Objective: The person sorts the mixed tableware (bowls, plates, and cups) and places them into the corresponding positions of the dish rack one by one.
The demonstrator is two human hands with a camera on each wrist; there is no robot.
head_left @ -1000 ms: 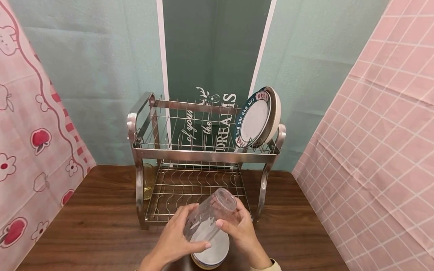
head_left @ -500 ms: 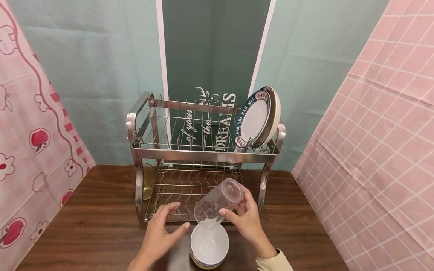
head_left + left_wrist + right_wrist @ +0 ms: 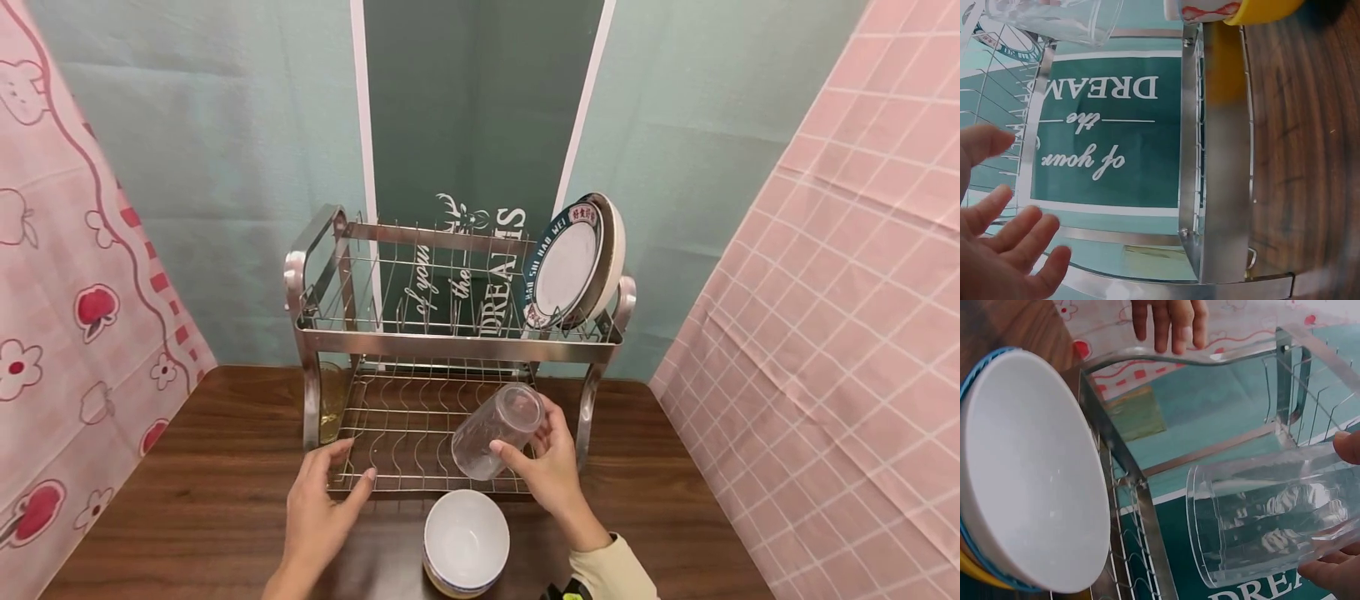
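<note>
My right hand [image 3: 551,462] grips a clear plastic cup [image 3: 487,437] around its side, in front of the rack's lower shelf in the head view. The cup is tilted, its base up toward the right and its mouth down to the left. In the right wrist view the same cup [image 3: 1266,519] lies across the frame, its mouth facing a white bowl [image 3: 1041,481]. My left hand [image 3: 318,500] hovers at the rack's front left with fingers spread, holding nothing. Below the cup stands a stack of bowls [image 3: 467,542], the top one white inside.
A two-tier metal dish rack [image 3: 457,343] stands on the wooden table [image 3: 675,517]. A plate with a blue-green rim [image 3: 566,271] leans with a bowl [image 3: 617,258] on its upper right. Behind the rack's left leg stands a yellowish glass [image 3: 332,408].
My left hand has let go of the cup and moved left. My right hand has carried the cup up and to the right, away from over the bowls.
</note>
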